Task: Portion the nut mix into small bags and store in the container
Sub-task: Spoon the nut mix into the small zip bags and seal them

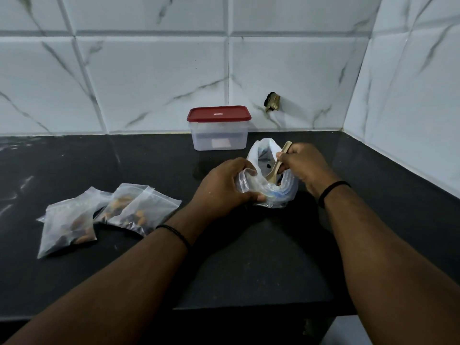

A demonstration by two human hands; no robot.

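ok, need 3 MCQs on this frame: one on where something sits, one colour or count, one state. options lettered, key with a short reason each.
1. Where do the filled small bags lie on the counter?
A. left of the hands
B. inside the container
C. against the right wall

2. What colour is the container's lid?
A. blue
B. red
C. clear

3. What is the state of the container?
A. open, lid beside it
B. tipped on its side
C. upright, lid on

Key:
1 A, the bags lie flat on the counter to the left of the left hand.
2 B, the lid is dark red above a translucent body.
3 C, it stands upright at the back wall with the lid seated, while the right hand holds a wooden spoon in the open bag.
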